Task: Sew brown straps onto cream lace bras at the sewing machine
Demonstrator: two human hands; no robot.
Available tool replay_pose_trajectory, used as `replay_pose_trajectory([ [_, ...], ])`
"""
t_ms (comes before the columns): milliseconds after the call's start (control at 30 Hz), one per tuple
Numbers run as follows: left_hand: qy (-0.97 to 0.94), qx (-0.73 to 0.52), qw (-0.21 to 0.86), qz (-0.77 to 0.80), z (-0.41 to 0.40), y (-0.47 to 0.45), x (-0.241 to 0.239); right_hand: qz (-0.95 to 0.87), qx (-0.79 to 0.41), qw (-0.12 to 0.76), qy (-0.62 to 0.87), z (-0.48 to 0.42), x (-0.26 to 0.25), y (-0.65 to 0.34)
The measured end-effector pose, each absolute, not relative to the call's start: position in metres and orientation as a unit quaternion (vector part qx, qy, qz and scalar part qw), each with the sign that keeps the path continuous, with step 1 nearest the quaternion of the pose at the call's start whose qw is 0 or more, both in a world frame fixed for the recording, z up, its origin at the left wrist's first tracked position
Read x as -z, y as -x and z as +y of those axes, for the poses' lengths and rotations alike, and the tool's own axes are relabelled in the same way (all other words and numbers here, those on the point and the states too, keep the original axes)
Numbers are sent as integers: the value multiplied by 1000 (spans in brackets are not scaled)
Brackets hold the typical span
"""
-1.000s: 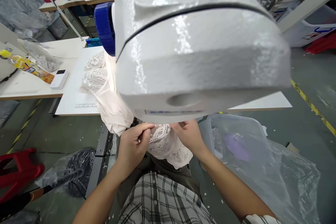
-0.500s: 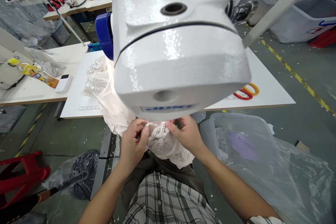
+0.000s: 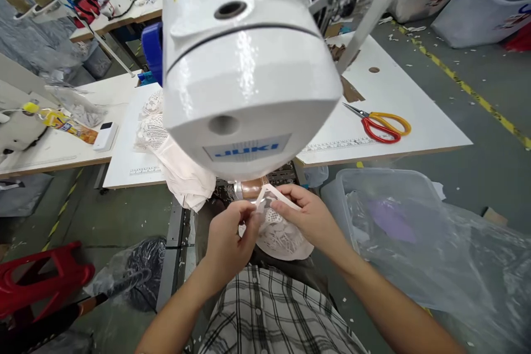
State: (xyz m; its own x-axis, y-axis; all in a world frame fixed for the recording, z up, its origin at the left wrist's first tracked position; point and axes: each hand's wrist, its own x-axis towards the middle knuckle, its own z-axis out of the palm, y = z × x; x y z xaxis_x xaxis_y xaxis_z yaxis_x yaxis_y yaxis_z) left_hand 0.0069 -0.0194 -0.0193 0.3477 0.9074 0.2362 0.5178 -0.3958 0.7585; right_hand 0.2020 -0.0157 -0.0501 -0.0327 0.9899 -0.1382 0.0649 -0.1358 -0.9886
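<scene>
A white lace garment piece (image 3: 286, 239) hangs between my hands, just below the head of the white sewing machine (image 3: 249, 86). Its narrow white edge strip (image 3: 271, 190) rises to a bent peak above the lace. My left hand (image 3: 232, 235) pinches the left end of that edge between thumb and fingers. On the other side, my right hand (image 3: 309, 215) grips the edge, thumb in front and fingers behind. Part of the machine's needle area is hidden under the head. A pale fabric pile with lace (image 3: 182, 168) lies on the table to the left.
Scissors with red and orange handles (image 3: 384, 126) lie on the white table (image 3: 423, 116) at right. A clear plastic bin (image 3: 344, 177) with plastic bags stands below. A drink bottle (image 3: 68, 124) and white box (image 3: 105, 136) lie left; a red stool (image 3: 45, 271) stands lower left.
The view has shifted, uncovering the scissors and more of the right tabletop. My hands have moved a little right, closer together, and the garment's white edge strip now stands up in a bend.
</scene>
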Motion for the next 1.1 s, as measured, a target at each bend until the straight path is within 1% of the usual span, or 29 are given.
replay_pose_trajectory([
  [100, -817, -353, 217, 402, -26, -11, 15, -553, -464, 435, 538, -32, 43, -219],
  [167, -851, -353, 197, 335, -25, -15, 9, -618, -413, 414, 525, -42, 38, -228],
  [267, -915, -266, 216, 215, -19, -23, 1, -728, -327, 372, 474, -55, 34, -236],
  [367, -944, -166, 208, 195, -15, -27, 3, -814, -183, 329, 442, -65, 33, -240],
  [433, -948, -178, 162, 207, -16, -27, 10, -835, -79, 307, 451, -71, 33, -240],
  [500, -942, -245, 99, 205, -20, -25, 17, -827, -18, 315, 465, -75, 34, -239],
  [600, -920, -342, 35, 189, -26, -21, 24, -803, -4, 373, 465, -81, 36, -236],
  [667, -910, -369, 19, 186, -30, -19, 26, -796, -14, 398, 455, -83, 39, -234],
  [867, -904, -374, 17, 206, -35, -16, 28, -798, -22, 411, 440, -86, 45, -230],
  [1100, -904, -378, 28, 197, -35, -13, 26, -797, -17, 409, 444, -85, 40, -227],
])
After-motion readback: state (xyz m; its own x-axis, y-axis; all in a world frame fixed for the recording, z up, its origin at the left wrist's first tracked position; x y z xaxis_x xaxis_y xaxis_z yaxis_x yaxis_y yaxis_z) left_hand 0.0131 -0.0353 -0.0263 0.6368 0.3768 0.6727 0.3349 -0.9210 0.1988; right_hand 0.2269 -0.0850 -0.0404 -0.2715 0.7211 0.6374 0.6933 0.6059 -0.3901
